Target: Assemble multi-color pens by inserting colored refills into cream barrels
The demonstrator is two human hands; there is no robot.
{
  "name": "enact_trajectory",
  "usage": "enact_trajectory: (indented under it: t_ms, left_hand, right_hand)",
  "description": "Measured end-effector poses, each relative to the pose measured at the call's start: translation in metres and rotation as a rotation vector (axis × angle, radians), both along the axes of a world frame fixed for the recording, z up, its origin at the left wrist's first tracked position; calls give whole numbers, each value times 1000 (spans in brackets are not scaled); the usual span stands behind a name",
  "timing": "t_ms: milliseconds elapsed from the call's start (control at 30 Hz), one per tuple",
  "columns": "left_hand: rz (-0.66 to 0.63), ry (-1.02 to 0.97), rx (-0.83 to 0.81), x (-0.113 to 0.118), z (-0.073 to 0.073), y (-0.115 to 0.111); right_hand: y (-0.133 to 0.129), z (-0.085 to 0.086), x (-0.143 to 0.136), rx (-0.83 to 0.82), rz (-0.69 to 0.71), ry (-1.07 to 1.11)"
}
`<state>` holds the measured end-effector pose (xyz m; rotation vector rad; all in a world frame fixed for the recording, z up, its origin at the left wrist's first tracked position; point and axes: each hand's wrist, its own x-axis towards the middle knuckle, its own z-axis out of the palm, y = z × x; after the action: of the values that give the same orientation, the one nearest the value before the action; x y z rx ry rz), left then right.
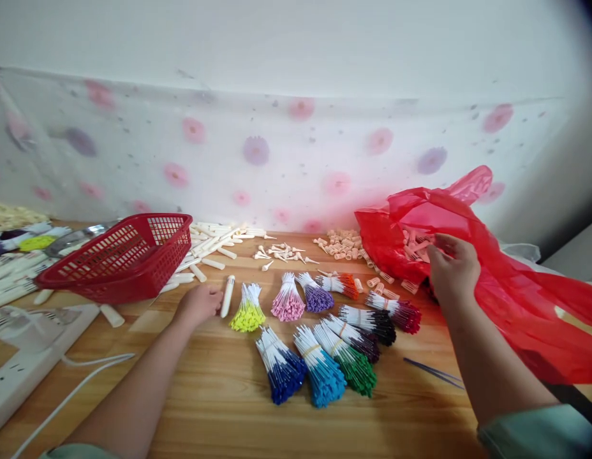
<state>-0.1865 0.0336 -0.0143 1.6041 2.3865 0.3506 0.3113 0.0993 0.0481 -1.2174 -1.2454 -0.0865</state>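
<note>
My left hand (199, 305) is over the table with curled fingers. Its fingertips are closed against a short white pen barrel (228, 297) that has small coloured marks near its top. At the mouth of a red plastic bag (487, 255), my right hand (455, 264) has its fingers bent together. Small pink slotted plastic pieces (414, 242) lie in the bag beside those fingertips; what they pinch is hidden. Between my hands are bundles of pen refills in several colours, among them yellow (248, 309), pink (288, 298), dark blue (281, 366), light blue (319, 366) and green (348, 360).
A red plastic basket (118, 280) stands at the left, beside piled white barrels (214, 245). Small cream pointed tips (286, 253) and more pink pieces (344, 244) lie near the wall. Tweezers (434, 371) rest at the right. A power strip (32, 363) with a white cable occupies the left front.
</note>
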Motion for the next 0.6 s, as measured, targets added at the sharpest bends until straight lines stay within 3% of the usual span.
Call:
enact_trajectory:
  t_ms: [133,300,433,600]
  left_hand:
    - [-37,63,-12,13,3,-1]
    - [-55,111,-123,27,0,15]
    - [-65,119,-118,25,5,14]
    - [-100,119,105,28,23,-9]
  right_hand:
    - [-38,-19,-58,24,246,-202]
    - [-59,-38,-123,3,554,-350]
    - [-66,-38,-140,-8,709,-382]
    - [-73,-32,-152,-39,821,-337]
